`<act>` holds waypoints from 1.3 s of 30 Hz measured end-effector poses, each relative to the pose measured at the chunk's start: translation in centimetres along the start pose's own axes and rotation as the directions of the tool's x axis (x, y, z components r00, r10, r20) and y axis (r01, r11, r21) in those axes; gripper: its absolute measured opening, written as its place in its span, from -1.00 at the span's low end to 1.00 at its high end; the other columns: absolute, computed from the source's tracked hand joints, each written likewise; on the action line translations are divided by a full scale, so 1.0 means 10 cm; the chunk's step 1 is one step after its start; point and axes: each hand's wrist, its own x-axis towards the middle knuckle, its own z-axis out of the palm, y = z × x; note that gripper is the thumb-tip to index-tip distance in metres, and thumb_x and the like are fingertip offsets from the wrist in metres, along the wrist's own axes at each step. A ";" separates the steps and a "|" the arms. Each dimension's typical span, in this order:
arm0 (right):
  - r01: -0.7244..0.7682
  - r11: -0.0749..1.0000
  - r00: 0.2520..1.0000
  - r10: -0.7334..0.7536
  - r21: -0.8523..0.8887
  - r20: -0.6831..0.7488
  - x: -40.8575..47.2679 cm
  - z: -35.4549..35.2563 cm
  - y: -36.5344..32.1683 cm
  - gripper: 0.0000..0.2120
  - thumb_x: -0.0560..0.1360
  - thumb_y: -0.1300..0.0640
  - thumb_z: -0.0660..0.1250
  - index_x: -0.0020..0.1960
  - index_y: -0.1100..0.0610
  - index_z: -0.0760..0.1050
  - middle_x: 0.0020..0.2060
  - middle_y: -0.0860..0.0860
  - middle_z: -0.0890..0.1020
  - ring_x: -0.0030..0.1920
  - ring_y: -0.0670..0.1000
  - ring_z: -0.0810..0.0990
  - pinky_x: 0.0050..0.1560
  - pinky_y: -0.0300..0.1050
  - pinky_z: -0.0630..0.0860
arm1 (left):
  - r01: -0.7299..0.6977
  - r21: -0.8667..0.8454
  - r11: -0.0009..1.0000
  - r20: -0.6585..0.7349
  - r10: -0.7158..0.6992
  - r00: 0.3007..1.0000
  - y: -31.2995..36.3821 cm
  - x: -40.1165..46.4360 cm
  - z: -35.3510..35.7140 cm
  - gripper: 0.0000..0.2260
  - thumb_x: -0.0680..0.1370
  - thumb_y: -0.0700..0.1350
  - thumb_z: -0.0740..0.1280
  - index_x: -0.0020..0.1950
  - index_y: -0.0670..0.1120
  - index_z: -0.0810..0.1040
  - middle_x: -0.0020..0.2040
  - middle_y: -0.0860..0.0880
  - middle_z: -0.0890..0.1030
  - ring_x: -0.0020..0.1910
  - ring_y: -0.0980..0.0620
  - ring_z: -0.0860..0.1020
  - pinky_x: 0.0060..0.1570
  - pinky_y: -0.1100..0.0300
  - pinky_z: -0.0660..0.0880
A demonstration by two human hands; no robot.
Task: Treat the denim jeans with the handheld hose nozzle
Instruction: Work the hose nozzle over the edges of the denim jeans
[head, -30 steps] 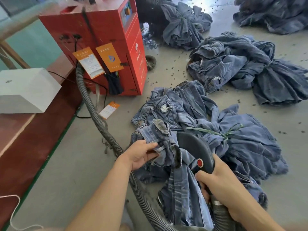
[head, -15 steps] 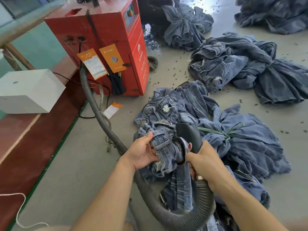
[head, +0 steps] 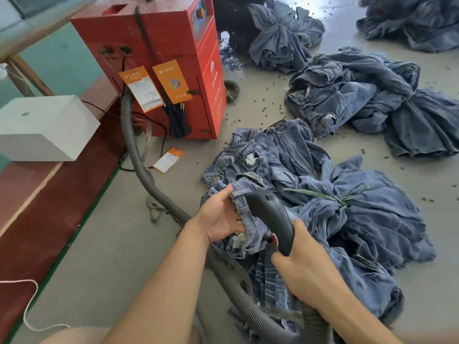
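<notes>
The treatment looked underway: the right hand (head: 306,274) gripped the black hose nozzle (head: 270,217) against jeans (head: 250,224) pinched up by the left hand (head: 221,217), near the floor's tied bundle (head: 360,214). Farther bundles (head: 372,100) lay untouched.

No writing can be read clearly. Two orange tags hang on the red machine (head: 159,70): the left tag (head: 141,88) has a white panel of small print, too fine to make out, and the right tag (head: 172,81) bears a round blue and yellow logo under a line of blurred characters. A column of pale characters runs down the machine's side, unreadable. A third orange tag (head: 168,160) lies on the floor, its print also too small.
</notes>
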 end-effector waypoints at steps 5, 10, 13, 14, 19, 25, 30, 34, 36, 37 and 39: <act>0.030 0.999 0.998 -0.029 -0.027 0.050 0.21 0.00 -0.07 -0.79 0.53 0.05 0.34 -0.02 -0.07 0.29 -0.29 0.04 0.61 -0.47 -0.02 0.56 -0.54 -0.17 0.39 | 0.007 -0.001 1.000 0.034 -0.007 0.999 -0.05 -0.02 -0.03 -0.47 0.71 0.24 0.07 0.31 -0.08 0.67 0.24 -0.22 0.66 0.09 -0.21 0.69 0.09 -0.26 0.61; -0.030 0.973 0.989 0.062 0.227 -0.134 0.31 -0.28 0.01 -0.81 0.53 0.15 0.36 0.03 0.00 0.36 -0.29 0.13 0.63 -0.50 0.00 0.55 -0.49 -0.05 0.51 | 0.021 -0.067 0.998 0.032 -0.019 0.999 -0.04 -0.07 -0.07 -0.46 0.72 0.20 0.03 0.51 -0.11 0.48 0.40 -0.26 0.56 0.29 -0.32 0.59 0.25 -0.44 0.47; -0.033 0.978 0.999 0.032 0.207 0.011 0.11 -0.22 0.09 -0.78 0.44 0.13 0.34 -0.04 -0.10 0.36 -0.43 0.06 0.59 -0.55 0.04 0.53 -0.53 -0.05 0.48 | 0.008 -0.029 1.000 0.007 -0.007 1.000 0.02 -0.06 -0.02 -0.47 0.73 0.20 0.02 0.48 -0.09 0.51 0.37 -0.24 0.59 0.23 -0.27 0.63 0.18 -0.37 0.55; -0.029 0.983 0.997 0.016 0.179 0.073 0.10 -0.16 0.09 -0.78 0.42 0.13 0.33 -0.04 -0.09 0.36 -0.45 0.06 0.58 -0.56 0.04 0.53 -0.54 -0.06 0.47 | 0.007 -0.024 1.000 0.010 -0.007 1.000 0.02 -0.05 0.00 -0.47 0.73 0.21 0.02 0.46 -0.09 0.53 0.34 -0.22 0.62 0.18 -0.24 0.66 0.11 -0.31 0.60; -0.048 0.963 0.996 0.065 0.267 -0.057 0.47 -0.09 0.03 -0.83 0.50 0.20 0.33 0.01 0.10 0.35 -0.35 0.13 0.56 -0.57 0.03 0.49 -0.53 -0.14 0.42 | -0.023 -0.020 1.000 -0.006 0.023 1.000 0.01 -0.02 -0.05 -0.47 0.73 0.20 0.05 0.48 -0.11 0.51 0.38 -0.27 0.58 0.12 -0.24 0.67 0.10 -0.21 0.64; -0.135 0.851 0.982 0.182 0.507 -0.043 0.32 -0.35 0.36 -0.84 0.50 0.24 0.33 -0.02 0.12 0.35 -0.44 0.14 0.50 -0.50 0.12 0.44 -0.44 0.02 0.48 | -0.136 -0.160 0.978 -0.097 0.122 0.988 0.14 0.14 -0.16 -0.40 0.70 0.25 0.09 0.44 -0.21 0.48 0.22 -0.25 0.62 0.08 -0.17 0.64 0.08 -0.04 0.67; -0.212 0.848 0.977 0.187 0.486 0.100 0.18 -0.19 0.51 -0.80 0.51 0.33 0.31 0.01 0.12 0.35 -0.45 0.19 0.48 -0.50 0.13 0.41 -0.46 -0.01 0.45 | -0.347 0.053 0.937 -0.139 0.351 0.926 0.11 0.42 -0.32 -0.36 0.55 -0.46 0.33 0.57 -0.13 0.26 0.51 -0.12 0.47 0.43 -0.10 0.51 0.43 -0.02 0.46; -0.263 0.848 0.965 0.223 0.460 0.141 0.18 -0.07 0.56 -0.77 0.47 0.32 0.31 0.02 0.07 0.38 -0.45 0.17 0.50 -0.48 0.15 0.45 -0.42 -0.01 0.45 | 0.044 0.623 0.781 -0.487 0.344 0.803 -0.32 0.53 -0.51 -0.46 0.56 -0.19 0.50 0.49 -0.15 0.40 0.40 -0.06 0.54 0.27 -0.01 0.53 0.28 0.08 0.48; -0.259 0.852 0.966 0.218 0.455 0.141 0.19 -0.05 0.55 -0.77 0.46 0.31 0.31 0.00 0.05 0.37 -0.46 0.16 0.50 -0.49 0.15 0.44 -0.41 0.00 0.45 | 0.204 0.482 0.852 -0.566 0.125 0.815 -0.54 0.53 -0.64 -0.50 0.59 0.00 0.47 0.46 -0.14 0.44 0.28 -0.01 0.61 0.19 -0.04 0.59 0.29 -0.02 0.53; -0.254 0.853 0.967 0.212 0.456 0.142 0.20 -0.06 0.54 -0.77 0.45 0.30 0.31 0.00 0.04 0.37 -0.46 0.16 0.51 -0.50 0.15 0.44 -0.42 -0.01 0.45 | 0.260 0.395 0.881 -0.568 0.012 0.823 -0.64 0.52 -0.69 -0.54 0.61 0.03 0.43 0.45 -0.13 0.47 0.19 -0.02 0.65 0.13 -0.04 0.62 0.26 -0.06 0.56; -0.247 0.853 0.968 0.201 0.459 0.148 0.20 -0.08 0.54 -0.78 0.46 0.31 0.29 0.02 0.07 0.37 -0.46 0.16 0.51 -0.49 0.15 0.43 -0.43 -0.03 0.45 | 0.321 0.430 0.844 -0.570 -0.023 0.821 -0.74 0.49 -0.78 -0.57 0.61 0.05 0.42 0.41 -0.11 0.52 0.12 0.00 0.65 0.07 0.00 0.61 0.22 -0.01 0.56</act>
